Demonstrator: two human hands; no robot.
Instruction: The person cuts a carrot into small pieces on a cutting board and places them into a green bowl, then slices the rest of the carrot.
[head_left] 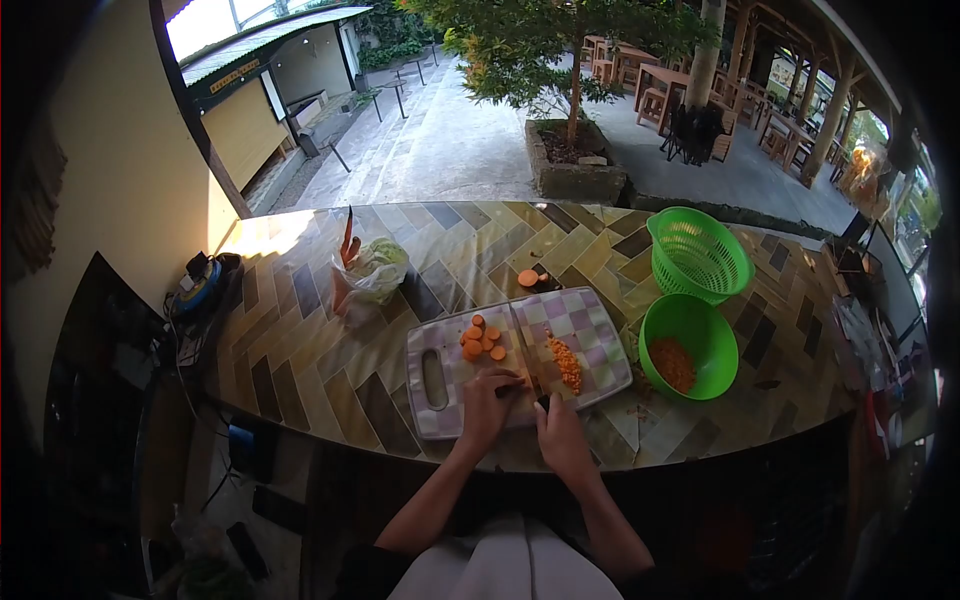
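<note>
My right hand point(560, 432) is wrapped round the handle of a kitchen knife point(525, 345), its blade pointing away from me over the checkered cutting board point(470, 418). Close to the left of the blade, my left hand point(488, 408) has its fingers bent and pressed down on a bit of carrot, mostly hidden beneath them. Thick carrot slices point(482, 338) are grouped at the board's upper left. To the right of the knife lies a strip of finely diced carrot point(565, 364).
Right of the board stands a green bowl point(712, 362) with orange bits inside, a green colander point(690, 240) behind it. A carrot end point(528, 278) lies beyond the board. A plastic bag of vegetables point(375, 270) sits at the back left of the tiled table point(300, 330).
</note>
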